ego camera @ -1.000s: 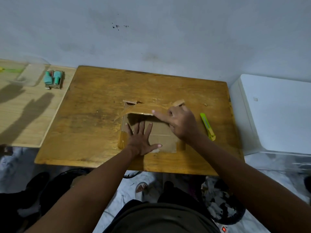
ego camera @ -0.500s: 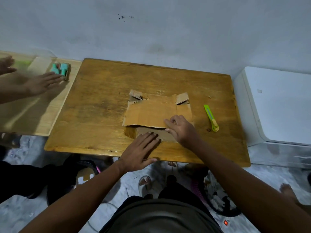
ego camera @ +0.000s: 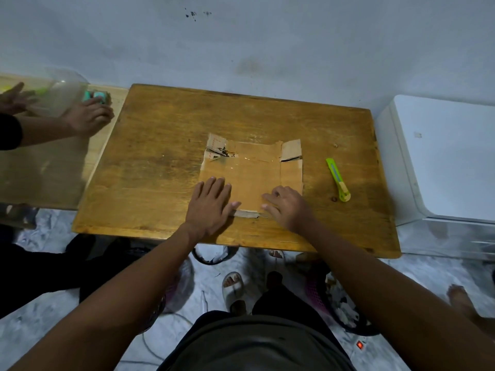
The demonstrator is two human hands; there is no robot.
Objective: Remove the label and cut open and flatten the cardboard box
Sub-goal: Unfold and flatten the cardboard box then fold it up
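The brown cardboard box (ego camera: 251,170) lies flat on the wooden table (ego camera: 160,167), its torn small flaps spread at the far corners. My left hand (ego camera: 210,206) presses flat on the box's near left corner with straight fingers. My right hand (ego camera: 285,207) rests on the near right part of the cardboard, its fingers bent a little against the surface. A thin strip of cardboard edge shows between my two hands. A green and yellow utility knife (ego camera: 338,180) lies on the table to the right of the box.
Another person's hands (ego camera: 88,116) work at a lighter table (ego camera: 45,167) to the left, by a clear container (ego camera: 63,95) and teal items (ego camera: 96,96). A white appliance (ego camera: 444,159) stands to the right. Baskets, feet and cables lie on the floor below.
The raised cardboard panel has been folded down and the box now lies flat. Both my hands moved to its near edge and press on it. The other person's hands moved toward the teal items.
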